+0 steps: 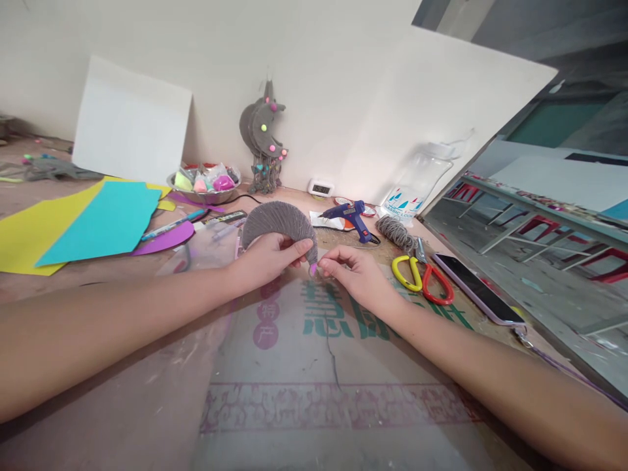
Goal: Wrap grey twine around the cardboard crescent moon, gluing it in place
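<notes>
Yarn-wrapped crescent: at the centre, between the two hands and over a printed sheet; whether it also rests there cannot be told
Winding: judged the step in hand, the cover nearly at the right-hand tip; a further turn would call for a steady hold and a taut strand laid close against the last
Surface: grey, ridged by close-set turns across the band; curve uppermost; left end partly hidden
Tip: purple, bare of yarn at its very end; pointing down
Left hand: thumb in front, fingers bent behind, gripping the crescent near the tip
Right hand: thumb and forefinger pinched together just beside the tip; whatever lies between them is too fine to make out
Loose strand: dark, thin; over the sheet, below the right hand
Glue gun: blue; beyond the hands
Yarn hank: grey; just beside scissors with one yellow and one red handle; phone near
Moon ornament: grey, dotted with coloured balls; against the pale panel
Bowl: metal; holding coloured packets
</notes>
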The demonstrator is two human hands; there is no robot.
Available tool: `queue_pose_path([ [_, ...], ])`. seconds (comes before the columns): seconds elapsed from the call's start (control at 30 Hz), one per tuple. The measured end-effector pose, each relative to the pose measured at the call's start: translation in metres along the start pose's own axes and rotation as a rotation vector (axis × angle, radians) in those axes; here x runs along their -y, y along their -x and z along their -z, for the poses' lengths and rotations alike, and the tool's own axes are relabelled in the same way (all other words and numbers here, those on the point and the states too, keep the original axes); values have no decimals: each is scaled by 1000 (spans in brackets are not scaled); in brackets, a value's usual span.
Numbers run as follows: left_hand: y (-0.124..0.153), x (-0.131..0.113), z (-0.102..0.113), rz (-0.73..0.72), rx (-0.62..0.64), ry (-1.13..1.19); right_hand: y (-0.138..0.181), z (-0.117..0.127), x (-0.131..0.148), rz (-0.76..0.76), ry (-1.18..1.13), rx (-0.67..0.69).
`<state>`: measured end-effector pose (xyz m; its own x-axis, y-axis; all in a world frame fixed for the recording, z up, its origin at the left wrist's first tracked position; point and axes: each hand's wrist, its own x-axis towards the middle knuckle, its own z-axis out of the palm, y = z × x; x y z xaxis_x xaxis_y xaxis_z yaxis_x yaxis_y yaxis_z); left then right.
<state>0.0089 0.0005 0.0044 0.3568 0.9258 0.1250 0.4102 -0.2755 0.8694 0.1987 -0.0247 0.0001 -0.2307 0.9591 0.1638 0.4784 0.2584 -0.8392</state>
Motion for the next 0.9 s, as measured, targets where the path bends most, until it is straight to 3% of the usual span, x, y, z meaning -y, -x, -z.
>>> queue_pose_path([
  [0.37,1,-1,1,11,-21,-40,0,1,0,18,20,69],
  [0.9,4,-3,1,47,41,-51,4,-1,5,-50,-79,100],
])
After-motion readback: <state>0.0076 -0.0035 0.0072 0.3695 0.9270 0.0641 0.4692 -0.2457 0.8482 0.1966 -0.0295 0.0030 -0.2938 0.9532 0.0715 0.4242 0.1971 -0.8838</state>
